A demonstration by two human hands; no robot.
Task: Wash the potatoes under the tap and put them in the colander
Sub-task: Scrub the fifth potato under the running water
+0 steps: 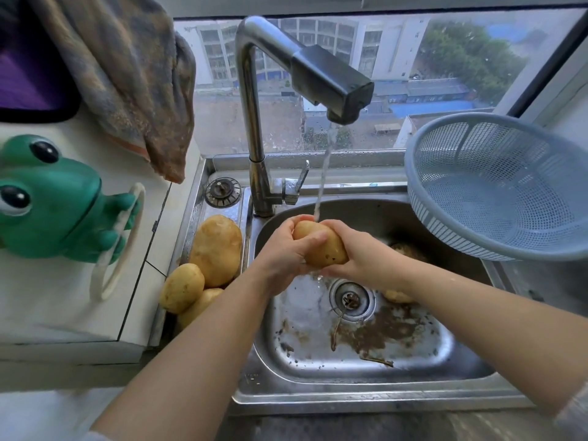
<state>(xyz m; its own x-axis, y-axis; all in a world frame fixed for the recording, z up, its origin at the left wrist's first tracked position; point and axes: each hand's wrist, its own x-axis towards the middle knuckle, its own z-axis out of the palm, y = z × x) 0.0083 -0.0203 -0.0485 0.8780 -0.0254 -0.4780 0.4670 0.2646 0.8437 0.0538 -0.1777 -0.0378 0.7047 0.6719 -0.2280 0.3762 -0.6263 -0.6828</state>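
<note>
Waiting potatoes [210,259]: three yellow-brown, earthy potatoes heaped low and left of the tap; left alone for now.
Tap [254,122]: tall chrome swivel tap with a dark spout, running, its thin stream of water [321,186] landing on the held potato.
Left hand [286,253]: curled round the potato's left end, thumb across its front; best used for turning.
Held potato [321,246]: oval, yellow and wet, directly beneath the tap's spout. Dark specks low on the skin, so probably not clean yet; roll until every face meets the stream.
Right hand [359,253]: wrapped round the right end, gripping. Rub towards the specks and grip firmly, wet skin likely being slippery.
Basin potatoes [410,251]: two more, below and right of the tap, partly hidden behind the right forearm.
Colander [445,246]: round pale-blue plastic mesh bowl, tilted, right of the tap, nothing visible inside; destination once rinsed.
</note>
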